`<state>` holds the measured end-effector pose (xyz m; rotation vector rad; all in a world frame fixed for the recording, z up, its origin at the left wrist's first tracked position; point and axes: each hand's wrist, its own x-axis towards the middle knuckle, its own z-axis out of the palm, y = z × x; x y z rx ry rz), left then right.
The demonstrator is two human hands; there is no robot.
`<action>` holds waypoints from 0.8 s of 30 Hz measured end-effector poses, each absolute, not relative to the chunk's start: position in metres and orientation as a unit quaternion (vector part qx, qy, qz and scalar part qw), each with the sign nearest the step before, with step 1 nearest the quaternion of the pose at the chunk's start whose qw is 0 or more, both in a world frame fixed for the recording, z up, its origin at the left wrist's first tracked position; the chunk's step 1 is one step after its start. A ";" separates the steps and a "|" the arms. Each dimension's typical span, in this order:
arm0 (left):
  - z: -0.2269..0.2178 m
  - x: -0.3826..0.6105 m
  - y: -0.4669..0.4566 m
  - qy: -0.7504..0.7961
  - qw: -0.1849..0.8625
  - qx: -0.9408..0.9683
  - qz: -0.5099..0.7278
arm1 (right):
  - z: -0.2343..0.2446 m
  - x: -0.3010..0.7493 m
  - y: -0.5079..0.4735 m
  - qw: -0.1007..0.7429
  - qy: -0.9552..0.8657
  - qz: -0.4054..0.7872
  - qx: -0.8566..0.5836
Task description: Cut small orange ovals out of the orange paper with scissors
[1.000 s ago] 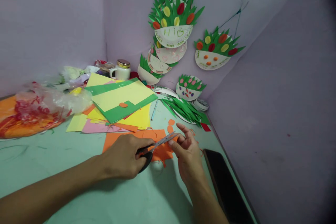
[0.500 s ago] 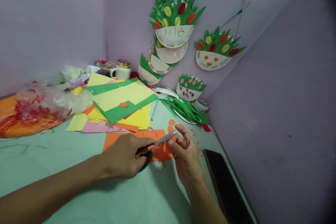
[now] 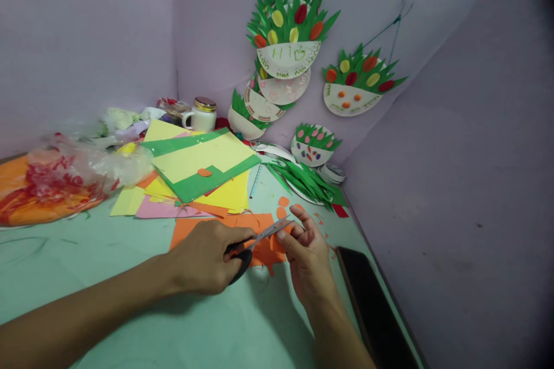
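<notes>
My left hand (image 3: 210,258) is closed around the black handles of a pair of scissors (image 3: 269,232), whose blades point up and to the right. Between the thumb and fingers of my right hand (image 3: 306,253) a small piece of orange paper (image 3: 281,242) is pinched, right at the blades. Some of my right fingers stretch out past the blade tips. Under the scissors lies a larger orange paper sheet (image 3: 186,228) with cut edges. Small orange cut-outs (image 3: 283,212) and thin scraps (image 3: 319,219) are scattered just beyond my right hand.
A stack of coloured sheets (image 3: 208,155) lies behind, with an orange oval (image 3: 205,173) on top. Green paper strips (image 3: 303,181) sit on a plate by the wall. A black phone-like slab (image 3: 376,305) lies at right; plastic bags (image 3: 86,170) at left. Decorated paper plates (image 3: 288,60) hang above.
The scissor blades have closed together over the orange paper piece. Both hands stay in nearly the same place.
</notes>
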<state>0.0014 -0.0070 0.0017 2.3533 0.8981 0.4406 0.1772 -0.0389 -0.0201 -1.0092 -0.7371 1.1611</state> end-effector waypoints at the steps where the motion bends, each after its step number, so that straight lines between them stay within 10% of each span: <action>1: 0.002 0.001 -0.007 0.336 0.290 0.881 0.165 | -0.020 0.177 -0.039 0.658 -0.325 0.514 -0.444; 24: 0.000 0.000 -0.005 0.323 0.313 0.879 0.157 | -0.020 0.178 -0.038 0.658 -0.324 0.496 -0.464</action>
